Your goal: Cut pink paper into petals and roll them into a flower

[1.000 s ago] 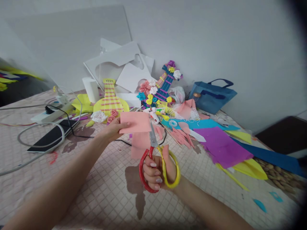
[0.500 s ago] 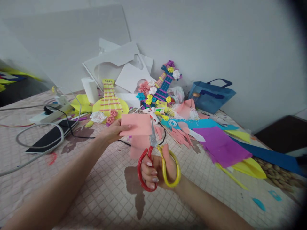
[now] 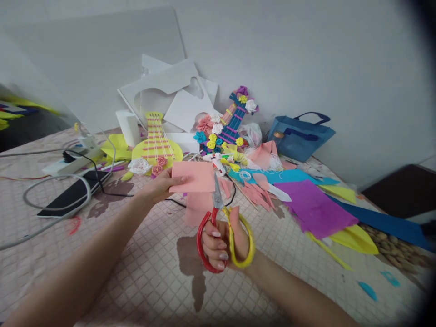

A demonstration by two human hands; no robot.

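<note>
My left hand (image 3: 158, 187) pinches the left edge of a folded pink paper sheet (image 3: 193, 178) and holds it up above the table. A flap of the same pink paper hangs down below it. My right hand (image 3: 223, 239) is closed in the red and yellow handles of a pair of scissors (image 3: 220, 220). The scissor blades point up into the right edge of the pink sheet.
Purple (image 3: 313, 206), blue and yellow paper sheets lie at the right, with pink offcuts (image 3: 257, 193). A yellow paper guitar (image 3: 156, 143), a flower-decorated blue guitar (image 3: 228, 125), white card pieces and a blue bag (image 3: 299, 134) stand at the back. A phone (image 3: 73, 193), cables and a power strip lie left.
The scissors and my right hand have shifted slightly, the handles closing a little on the pink paper. My left hand holds the sheet almost still.
</note>
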